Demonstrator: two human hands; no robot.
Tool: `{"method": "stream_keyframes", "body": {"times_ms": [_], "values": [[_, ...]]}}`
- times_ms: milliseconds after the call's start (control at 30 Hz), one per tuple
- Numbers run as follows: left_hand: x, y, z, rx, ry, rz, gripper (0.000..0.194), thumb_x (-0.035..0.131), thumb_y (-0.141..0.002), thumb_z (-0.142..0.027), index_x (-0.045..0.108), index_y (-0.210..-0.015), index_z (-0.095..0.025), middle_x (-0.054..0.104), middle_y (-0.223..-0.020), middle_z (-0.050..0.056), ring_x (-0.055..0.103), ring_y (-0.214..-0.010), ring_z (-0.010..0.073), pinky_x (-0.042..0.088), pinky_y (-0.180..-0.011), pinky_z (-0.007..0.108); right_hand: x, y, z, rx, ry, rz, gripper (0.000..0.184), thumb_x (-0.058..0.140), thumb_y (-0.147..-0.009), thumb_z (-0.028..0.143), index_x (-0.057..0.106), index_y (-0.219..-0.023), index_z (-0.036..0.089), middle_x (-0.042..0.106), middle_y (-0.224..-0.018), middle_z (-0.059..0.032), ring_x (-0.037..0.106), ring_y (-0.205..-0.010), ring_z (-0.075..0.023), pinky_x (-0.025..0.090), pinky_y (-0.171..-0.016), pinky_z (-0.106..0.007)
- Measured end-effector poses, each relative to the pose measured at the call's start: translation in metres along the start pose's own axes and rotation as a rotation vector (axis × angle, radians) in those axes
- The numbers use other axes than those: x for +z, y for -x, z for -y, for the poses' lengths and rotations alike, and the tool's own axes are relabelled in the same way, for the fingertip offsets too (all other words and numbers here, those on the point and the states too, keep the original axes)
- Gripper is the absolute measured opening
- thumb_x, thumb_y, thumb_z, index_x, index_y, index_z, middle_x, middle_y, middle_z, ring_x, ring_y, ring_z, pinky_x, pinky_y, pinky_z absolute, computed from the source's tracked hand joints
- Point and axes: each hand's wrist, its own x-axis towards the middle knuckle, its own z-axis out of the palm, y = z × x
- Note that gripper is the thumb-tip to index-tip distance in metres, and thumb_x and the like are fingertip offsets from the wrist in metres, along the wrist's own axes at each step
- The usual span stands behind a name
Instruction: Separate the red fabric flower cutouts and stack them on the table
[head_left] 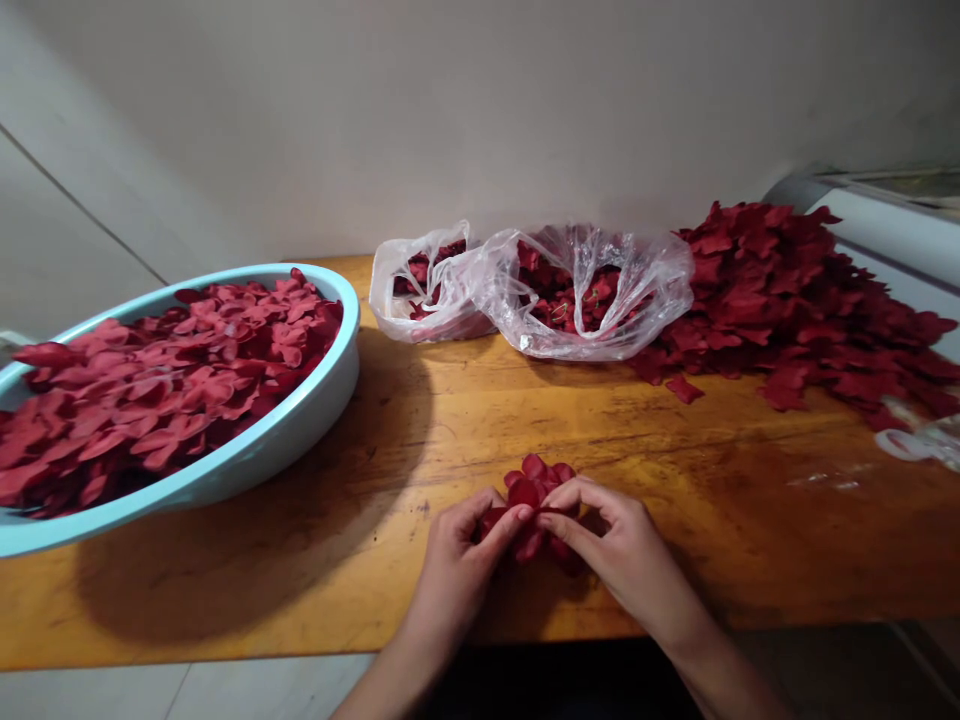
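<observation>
Just above the front part of the wooden table, both hands hold a dark red artificial flower [528,490] with layered, rounded petals. My left hand [469,545] grips it from the left, thumb pressed near the flower's middle. From the right, my right hand [611,535] pinches a petal between thumb and forefinger, close to the left thumb. The fingers cover parts of the flower, and its underside is hidden.
A light blue basin [330,400] heaped with red fabric petals stands at left. Behind are two clear plastic bags [427,325] [592,345] of red pieces. A large pile of red petals [780,290] lies at back right on the wooden table [465,420], against the wall.
</observation>
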Motion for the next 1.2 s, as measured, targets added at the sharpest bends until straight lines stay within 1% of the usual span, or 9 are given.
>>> {"method": "stream_keyframes", "body": {"times_ms": [200,300,467,600,700,833,933,1033,1200], "values": [[0.000,0.000,-0.004,0.065,0.072,0.032,0.014,0.058,-0.080,-0.028,0.063,-0.086,-0.017,0.066,-0.082,0.002,0.057,-0.073,0.0139,0.041,-0.068,0.021,-0.004,-0.003,-0.008,-0.056,0.119,-0.001,0.015,0.059,-0.083,0.031,0.067,-0.073,0.022,0.065,-0.080,-0.0010,0.060,-0.080,-0.0161,0.046,-0.076,-0.026],[-0.001,0.000,0.000,0.019,0.060,0.004,0.018,0.059,-0.077,-0.031,0.060,-0.068,-0.015,0.061,-0.064,0.000,0.052,-0.060,0.0124,0.039,-0.058,0.021,-0.002,-0.003,-0.007,-0.086,0.128,-0.010,0.009,0.061,-0.081,0.028,0.068,-0.080,0.023,0.067,-0.084,-0.0013,0.061,-0.084,-0.0164,0.045,-0.080,-0.027],[-0.001,-0.002,0.008,-0.070,0.144,-0.050,0.037,0.066,-0.069,-0.040,0.041,-0.053,-0.018,0.044,-0.051,-0.005,0.040,-0.050,0.0092,0.032,-0.049,0.019,0.001,-0.001,-0.003,0.031,0.040,-0.055,0.011,0.062,-0.079,0.032,0.062,-0.078,0.021,0.062,-0.073,0.0009,0.058,-0.064,-0.0129,0.046,-0.059,-0.022],[-0.002,-0.001,0.004,-0.108,0.207,0.023,0.028,0.061,-0.076,-0.041,0.051,-0.065,-0.016,0.051,-0.058,-0.003,0.043,-0.051,0.0091,0.034,-0.049,0.019,-0.009,-0.004,-0.016,0.055,0.124,-0.111,0.014,0.060,-0.079,0.034,0.060,-0.078,0.020,0.059,-0.067,0.0015,0.052,-0.055,-0.0114,0.041,-0.050,-0.022],[-0.004,0.000,0.002,-0.102,0.221,-0.008,0.028,0.055,-0.081,-0.042,0.053,-0.071,-0.016,0.050,-0.060,-0.004,0.042,-0.051,0.0080,0.034,-0.049,0.018,-0.023,-0.008,-0.028,0.034,0.268,-0.154,0.016,0.064,-0.074,0.034,0.057,-0.080,0.021,0.055,-0.063,0.0031,0.043,-0.046,-0.0091,0.036,-0.044,-0.021],[-0.005,-0.001,0.005,-0.082,0.236,-0.057,0.029,0.057,-0.080,-0.042,0.053,-0.069,-0.016,0.050,-0.062,-0.004,0.044,-0.055,0.0087,0.037,-0.052,0.018,-0.031,-0.006,-0.026,-0.016,0.407,-0.270,0.029,0.070,-0.069,0.038,0.056,-0.090,0.022,0.055,-0.073,0.0010,0.048,-0.057,-0.0119,0.038,-0.050,-0.023],[-0.002,-0.002,0.005,-0.086,0.248,-0.058,0.026,0.061,-0.078,-0.039,0.052,-0.069,-0.016,0.051,-0.062,-0.004,0.045,-0.056,0.0091,0.037,-0.053,0.019,-0.019,-0.003,-0.015,-0.014,0.309,-0.147,0.029,0.065,-0.074,0.041,0.058,-0.096,0.023,0.057,-0.077,-0.0005,0.050,-0.060,-0.0124,0.040,-0.051,-0.023],[0.001,-0.003,0.000,-0.048,0.263,-0.020,0.018,0.060,-0.079,-0.034,0.055,-0.076,-0.017,0.054,-0.066,-0.003,0.050,-0.062,0.0109,0.040,-0.058,0.020,-0.003,-0.002,-0.005,0.009,0.159,0.002,0.017,0.061,-0.079,0.037,0.062,-0.088,0.023,0.059,-0.074,0.0003,0.053,-0.061,-0.0120,0.041,-0.053,-0.022],[-0.001,-0.001,-0.003,0.014,0.225,0.016,0.023,0.054,-0.084,-0.027,0.058,-0.106,-0.020,0.063,-0.098,0.002,0.057,-0.090,0.0151,0.043,-0.079,0.023,-0.007,-0.009,-0.012,0.098,-0.008,-0.094,0.016,0.059,-0.079,0.037,0.060,-0.082,0.021,0.058,-0.069,0.0012,0.054,-0.058,-0.0120,0.043,-0.051,-0.022]]}}
